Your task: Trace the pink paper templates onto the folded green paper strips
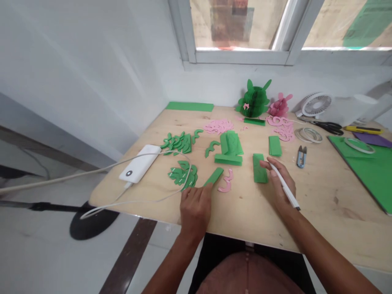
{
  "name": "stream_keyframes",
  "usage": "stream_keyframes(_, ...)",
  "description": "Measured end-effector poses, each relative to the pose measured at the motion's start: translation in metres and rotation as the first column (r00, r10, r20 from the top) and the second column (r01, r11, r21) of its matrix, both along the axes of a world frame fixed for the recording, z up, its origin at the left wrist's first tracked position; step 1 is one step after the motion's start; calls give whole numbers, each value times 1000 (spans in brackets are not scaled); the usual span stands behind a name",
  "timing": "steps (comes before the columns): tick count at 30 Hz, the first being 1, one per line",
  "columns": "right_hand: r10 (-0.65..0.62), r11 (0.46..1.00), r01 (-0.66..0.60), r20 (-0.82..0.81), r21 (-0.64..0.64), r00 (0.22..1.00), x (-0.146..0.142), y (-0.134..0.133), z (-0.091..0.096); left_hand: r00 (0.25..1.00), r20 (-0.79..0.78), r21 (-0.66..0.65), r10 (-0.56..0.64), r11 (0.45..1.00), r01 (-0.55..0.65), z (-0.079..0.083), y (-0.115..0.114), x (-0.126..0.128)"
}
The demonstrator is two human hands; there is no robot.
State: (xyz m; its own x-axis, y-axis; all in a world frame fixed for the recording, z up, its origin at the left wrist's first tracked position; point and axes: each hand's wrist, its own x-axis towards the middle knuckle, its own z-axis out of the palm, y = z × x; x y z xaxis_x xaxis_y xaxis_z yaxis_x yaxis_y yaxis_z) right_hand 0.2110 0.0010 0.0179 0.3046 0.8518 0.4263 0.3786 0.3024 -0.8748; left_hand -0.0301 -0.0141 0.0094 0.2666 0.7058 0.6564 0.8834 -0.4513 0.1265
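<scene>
My left hand is closed on the near end of a narrow green paper strip close to the table's front edge. A white pen rests in my right hand, its dark end pointing back toward the wrist. The fingertips of that hand are beside a green paper rectangle; I cannot tell whether they touch it. Between my hands lies a pink curved paper cutout. Left of my left hand sits a pile of green cutouts with pale strips on them.
Green paper pieces and pink cutouts lie mid-table. A white power bank with a looping cable is at left. Thread snips, black scissors, tape rolls and a small fan are at right. Honeycomb paper figures stand behind.
</scene>
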Motion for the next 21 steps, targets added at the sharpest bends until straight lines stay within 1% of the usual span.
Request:
stream_keyframes(3,17,1000,-17,-3,7,1000,0,-1,0,998,44,-61,-39,997,41,-2,-11,16)
stream_keyframes(6,29,1000,-28,45,-5,999,0,-2,0,994,95,-58,-56,996,62,-2,-14,17)
stream_keyframes(8,41,999,-40,62,-20,997,0,-2,0,997,75,-35,-3,999,5,-2,-12,7)
stream_keyframes(10,48,998,-46,64,-34,997,1,-2,0,996,25,-30,90,996,-89,-4,-8,-8)
stream_keyframes(12,50,998,-48,66,-43,997,1,-2,-1,975,-26,-58,222,973,-223,-7,-3,-23)
stream_keyframes(14,52,998,-49,73,-47,996,2,-2,0,948,-84,-110,308,942,-316,-11,2,-36)
stream_keyframes(17,50,997,-44,102,-57,994,3,-2,0,924,-176,-207,338,906,-371,-14,10,-45)
stream_keyframes(19,49,997,-41,119,-69,992,4,-1,-1,927,-216,-253,307,899,-357,-15,16,-47)
stream_keyframes(21,49,996,-39,123,-79,991,5,-1,-2,936,-222,-281,272,902,-329,-15,24,-48)
